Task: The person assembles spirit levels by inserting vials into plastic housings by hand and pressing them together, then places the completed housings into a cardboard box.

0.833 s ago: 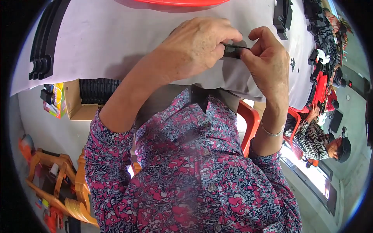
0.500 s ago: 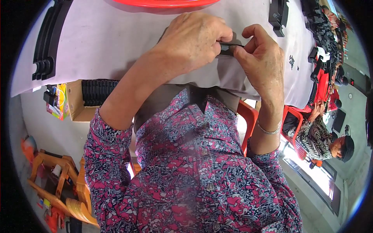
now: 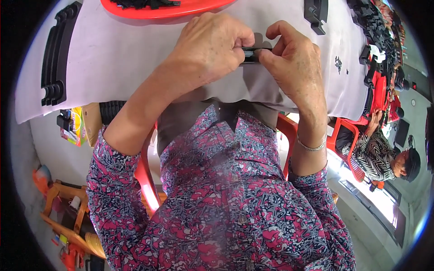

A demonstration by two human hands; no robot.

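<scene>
Between my two hands, over the cloth-covered table, is a slim black plastic part (image 3: 251,55) with a shiny grey section in its middle. My left hand (image 3: 210,47) has its fingers curled round the part's left end, which they largely hide. At the other end, my right hand (image 3: 294,56) presses the part with its thumb, the index finger arched above it. Beyond my hands lies a red plastic tray (image 3: 181,12) with small black pieces (image 3: 147,3) in it.
Long black plastic strips (image 3: 58,54) lie stacked at the table's left end. Another black part (image 3: 316,16) is at the far right, with tiny dark bits (image 3: 338,64) nearer. Many black parts (image 3: 368,22) are heaped along the right. A person (image 3: 379,158) sits beyond, at right.
My hands and the black part have shifted a little to the left in the view. The red tray shows more, with its black pieces now visible. The grip looks the same.
</scene>
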